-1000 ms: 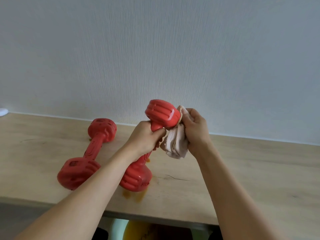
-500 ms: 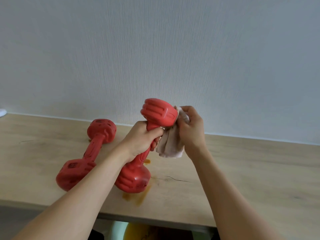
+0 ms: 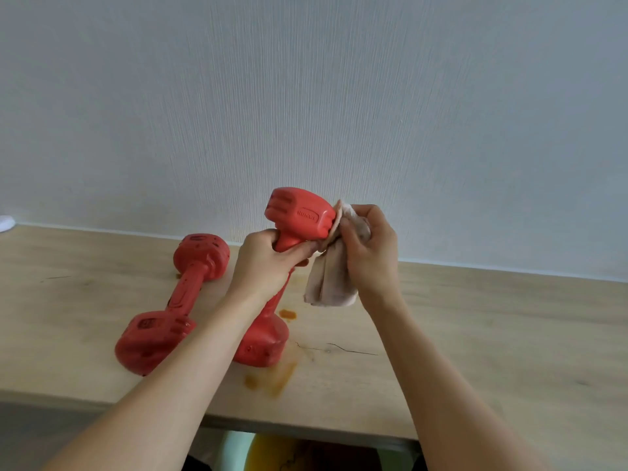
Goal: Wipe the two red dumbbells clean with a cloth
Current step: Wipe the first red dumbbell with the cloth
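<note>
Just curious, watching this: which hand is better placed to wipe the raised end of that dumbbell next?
The right hand. It already holds the cloth pressed against the upper head of the tilted dumbbell. The left hand is busy gripping its handle, propping it on the table.

On the table [image 3: 475,334] one dumbbell [image 3: 176,300] lies at the left; just right of it the second dumbbell [image 3: 295,219] stands tilted, and the cloth [image 3: 331,280] is at its right.

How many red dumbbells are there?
2: one dumbbell lies flat on the table; the other dumbbell stands tilted, gripped by the left hand. None seems hidden.
</note>
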The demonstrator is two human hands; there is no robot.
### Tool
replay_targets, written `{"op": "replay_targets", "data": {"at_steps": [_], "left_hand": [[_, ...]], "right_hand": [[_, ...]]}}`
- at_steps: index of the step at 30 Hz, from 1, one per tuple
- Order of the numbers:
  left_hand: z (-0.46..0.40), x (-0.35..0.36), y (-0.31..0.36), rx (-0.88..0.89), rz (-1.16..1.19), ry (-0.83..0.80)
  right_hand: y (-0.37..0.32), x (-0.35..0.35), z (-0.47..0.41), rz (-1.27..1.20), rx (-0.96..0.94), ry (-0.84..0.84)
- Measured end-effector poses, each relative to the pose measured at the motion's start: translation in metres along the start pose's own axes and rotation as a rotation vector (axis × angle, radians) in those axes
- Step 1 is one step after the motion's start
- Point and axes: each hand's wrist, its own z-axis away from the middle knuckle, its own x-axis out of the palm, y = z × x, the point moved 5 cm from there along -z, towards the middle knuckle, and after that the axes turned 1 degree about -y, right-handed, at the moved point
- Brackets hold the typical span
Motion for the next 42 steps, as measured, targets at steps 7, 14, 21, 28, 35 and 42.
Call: {"op": "replay_targets", "data": {"at_steps": [7,14,21,28,35,42], "left_hand": [[-0.007,0.001,-0.004,-0.046,-0.019,-0.014],[-0.006,0.003,-0.009,-0.032,-0.041,-0.013],[-0.006,0.005,-0.007,-0.029,-0.078,-0.005],[-0.007,0.004,-0.007,-0.015,-0.046,0.005],[-0.009,0.005,-0.011,-0.048,-0.024,0.022],[-0.008,0.004,-0.009,-0.055,-0.034,0.022]], "right_hand": [[-0.026,0.019,0.018,0.419,-0.429,0.032],[-0.015,0.007,0.009,0.455,-0.242,0.016],[-0.031,0.016,0.013,0.397,-0.288,0.041],[-0.020,0.010,0.011,0.344,-0.142,-0.015],[-0.028,0.017,0.014,0.408,-0.238,-0.048],[-0.032,0.019,0.017,0.453,-0.268,-0.057]]}}
